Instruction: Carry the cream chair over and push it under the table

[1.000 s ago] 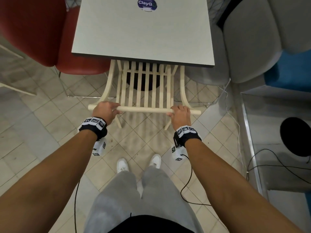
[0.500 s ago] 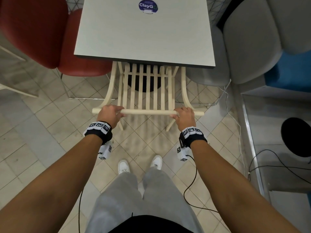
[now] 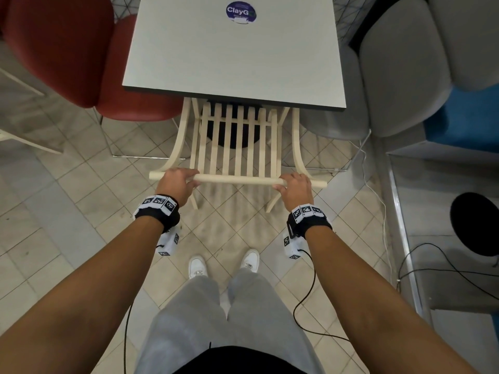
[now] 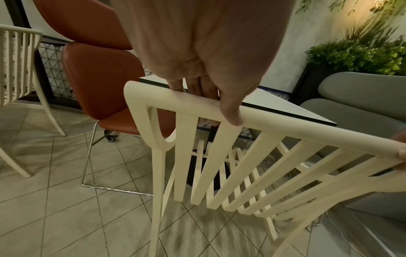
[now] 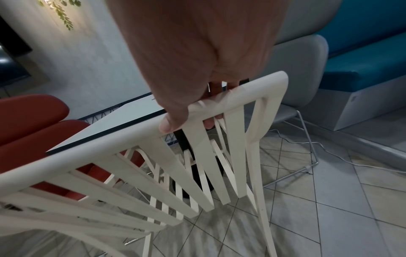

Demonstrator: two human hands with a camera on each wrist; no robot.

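Plainly, the pale grey table (image 3: 235, 55) fills the middle of the room, a round dark sticker (image 3: 241, 11) near its far edge; to its left stands a red chair (image 3: 67, 49) on a thin metal frame, to its right a grey seat (image 3: 399, 76) and beyond that a blue bench (image 3: 464, 117); underfoot lies a floor of beige tiles (image 3: 67, 201), with a white cable (image 3: 375, 190) trailing across it on the right; the cream chair (image 3: 237, 141) sits with its seat already hidden beneath the tabletop, its slatted back and top rail jutting out toward the person; the left hand (image 3: 176, 184) grips the rail near its left end, fingers curled over the top and thumb pressed along the near face, as the wrist view shows; the right hand (image 3: 293, 188) holds the rail near its right end in the same way, fingers wrapped over and thumb lying on the rail; both wrists wear black bands carrying printed markers; two white shoes (image 3: 198, 265) stand just behind the chair's rear legs.
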